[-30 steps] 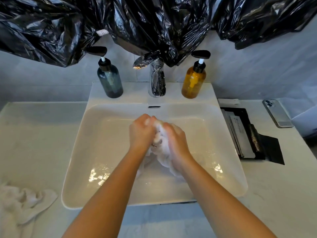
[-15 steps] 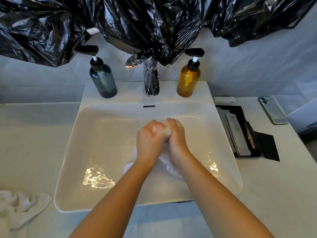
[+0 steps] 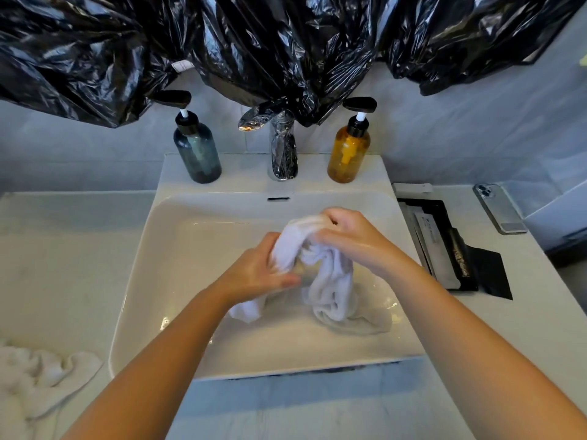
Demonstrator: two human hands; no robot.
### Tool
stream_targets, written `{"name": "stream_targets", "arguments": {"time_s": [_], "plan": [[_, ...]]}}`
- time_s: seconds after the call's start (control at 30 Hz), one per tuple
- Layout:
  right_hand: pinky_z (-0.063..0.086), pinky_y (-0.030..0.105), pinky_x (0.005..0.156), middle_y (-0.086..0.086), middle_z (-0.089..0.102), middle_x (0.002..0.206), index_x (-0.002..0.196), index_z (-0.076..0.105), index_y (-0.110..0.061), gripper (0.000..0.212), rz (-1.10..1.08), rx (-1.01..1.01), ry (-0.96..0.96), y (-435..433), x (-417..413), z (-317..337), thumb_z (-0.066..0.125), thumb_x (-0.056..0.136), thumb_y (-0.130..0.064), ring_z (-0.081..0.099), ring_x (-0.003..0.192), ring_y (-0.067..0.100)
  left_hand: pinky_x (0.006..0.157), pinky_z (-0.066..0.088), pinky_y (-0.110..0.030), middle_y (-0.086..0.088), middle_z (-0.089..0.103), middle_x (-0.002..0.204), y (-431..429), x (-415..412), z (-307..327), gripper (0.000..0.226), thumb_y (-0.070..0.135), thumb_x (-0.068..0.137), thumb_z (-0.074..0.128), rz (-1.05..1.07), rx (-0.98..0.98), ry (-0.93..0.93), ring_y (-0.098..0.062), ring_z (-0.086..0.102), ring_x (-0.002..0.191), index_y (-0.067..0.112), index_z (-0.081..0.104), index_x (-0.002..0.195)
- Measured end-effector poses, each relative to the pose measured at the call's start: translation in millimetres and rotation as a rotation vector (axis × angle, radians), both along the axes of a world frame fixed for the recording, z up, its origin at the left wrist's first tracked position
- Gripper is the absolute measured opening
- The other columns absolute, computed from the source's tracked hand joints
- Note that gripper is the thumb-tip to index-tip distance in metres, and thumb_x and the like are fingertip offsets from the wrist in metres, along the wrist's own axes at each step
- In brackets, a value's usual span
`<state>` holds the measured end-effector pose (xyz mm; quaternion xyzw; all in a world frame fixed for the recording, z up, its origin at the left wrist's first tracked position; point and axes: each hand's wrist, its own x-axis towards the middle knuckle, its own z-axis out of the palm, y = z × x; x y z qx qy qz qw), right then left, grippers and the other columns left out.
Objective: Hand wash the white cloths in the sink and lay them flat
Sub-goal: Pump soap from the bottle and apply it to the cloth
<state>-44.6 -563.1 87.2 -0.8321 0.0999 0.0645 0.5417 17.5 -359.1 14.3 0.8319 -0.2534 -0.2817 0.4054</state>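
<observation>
Clasped together a moment earlier, the hands have drawn apart above the sink. The left hand clutches one fold of the white cloth in curled fingers. The right hand grips its upper end, and the tail trails to the sink's floor.

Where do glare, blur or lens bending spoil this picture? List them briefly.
Head view: white glints on the wet sink beside the cloth; hard highlights on the black bags and the tap; the wide lens bows the counter edges and stretches both forearms; the left hand is slightly smeared at the thumb tip; the second cloth in the lower left corner looks soft.
</observation>
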Motion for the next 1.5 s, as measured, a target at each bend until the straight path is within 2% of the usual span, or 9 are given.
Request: {"name": "stream_targets", "arguments": {"time_s": [0.1, 0.23, 0.37, 0.5, 0.6, 0.8, 1.13, 1.37, 1.5], "plan": [[0.033, 0.025, 0.059, -0.003, 0.046, 0.074, 0.083, 0.054, -0.015, 0.021, 0.009, -0.010, 0.001, -15, -2, 12, 0.063, 0.076, -0.032, 0.046, 0.069, 0.011, 0.064, 0.043, -0.009, 0.012, 0.067, 0.088, 10, -10, -7, 0.039, 0.033, 0.067, 0.077, 0.173, -0.083, 0.017, -0.008, 0.062, 0.080, 0.030, 0.058, 0.100], [0.041, 0.016, 0.061, -0.007, 0.058, 0.099, 0.130, 0.047, -0.026, 0.047, 0.260, -0.304, 0.135, -14, 2, 14, 0.064, 0.088, -0.014, 0.055, 0.079, 0.003, 0.081, 0.052, -0.019, 0.004, 0.066, 0.114, 19, -7, 17, 0.069, 0.041, 0.061, 0.071, 0.220, -0.524, 0.225, -0.004, 0.065, 0.100, 0.029, 0.052, 0.127], [0.049, 0.032, 0.097, 0.003, 0.065, 0.125, 0.122, 0.062, -0.030, 0.047, -0.028, 0.487, 0.085, 12, 6, -15, 0.051, 0.080, -0.009, 0.061, 0.114, 0.019, 0.081, 0.054, -0.023, 0.009, 0.065, 0.114, 13, -13, 39, 0.057, 0.049, 0.069, 0.067, 0.263, -0.617, 0.220, -0.007, 0.064, 0.102, 0.032, 0.054, 0.121], [0.050, 0.037, 0.089, 0.017, 0.068, 0.096, 0.100, 0.067, -0.012, 0.032, -0.300, 1.086, 0.228, 51, 7, -33, 0.050, 0.096, -0.038, 0.064, 0.096, 0.029, 0.063, 0.047, -0.015, 0.018, 0.065, 0.075, -8, -25, 41, 0.038, 0.056, 0.068, 0.058, 0.492, -0.504, 0.009, 0.001, 0.059, 0.070, 0.023, 0.059, 0.087], [0.050, 0.042, 0.084, 0.015, 0.068, 0.092, 0.081, 0.069, -0.022, 0.043, -0.535, 0.833, 0.225, 87, 18, -51, 0.065, 0.072, -0.064, 0.067, 0.091, 0.031, 0.056, 0.045, -0.020, 0.007, 0.060, 0.060, -35, -36, 41, 0.028, 0.042, 0.078, 0.055, 0.705, -0.442, 0.042, -0.005, 0.055, 0.058, 0.014, 0.057, 0.070], [0.056, 0.048, 0.073, 0.016, 0.072, 0.083, 0.083, 0.065, -0.015, 0.032, -0.622, 0.524, 0.094, 88, 11, -54, 0.059, 0.078, -0.046, 0.070, 0.080, 0.035, 0.068, 0.048, -0.034, 0.003, 0.061, 0.073, -37, -15, 22, 0.017, 0.030, 0.091, 0.052, 0.743, -0.402, 0.064, -0.016, 0.056, 0.070, 0.017, 0.054, 0.080], [0.055, 0.038, 0.067, 0.007, 0.069, 0.078, 0.084, 0.064, -0.014, 0.013, -0.605, 0.505, 0.126, 82, 8, -52, 0.059, 0.089, -0.025, 0.068, 0.074, 0.024, 0.062, 0.043, -0.036, -0.003, 0.052, 0.066, -42, -19, 16, 0.026, 0.018, 0.090, 0.049, 0.779, -0.393, -0.006, -0.016, 0.046, 0.062, 0.015, 0.046, 0.064], [0.044, 0.026, 0.056, -0.006, 0.054, 0.052, 0.065, 0.052, -0.018, 0.028, -0.663, 0.571, 0.092, 82, 8, -48, 0.052, 0.092, -0.015, 0.053, 0.051, 0.013, 0.064, 0.044, -0.035, -0.002, 0.055, 0.068, -51, -29, 15, 0.024, 0.028, 0.090, 0.048, 0.683, -0.437, -0.043, -0.015, 0.051, 0.064, 0.016, 0.048, 0.069], [0.042, 0.022, 0.055, 0.000, 0.051, 0.065, 0.071, 0.052, -0.016, 0.025, -0.694, 0.553, 0.005, 59, -3, -39, 0.050, 0.096, -0.009, 0.051, 0.059, 0.014, 0.068, 0.048, -0.023, 0.008, 0.064, 0.083, -21, -9, 5, 0.034, 0.053, 0.076, 0.063, 0.387, -0.405, 0.093, -0.006, 0.058, 0.070, 0.028, 0.053, 0.096]]}}
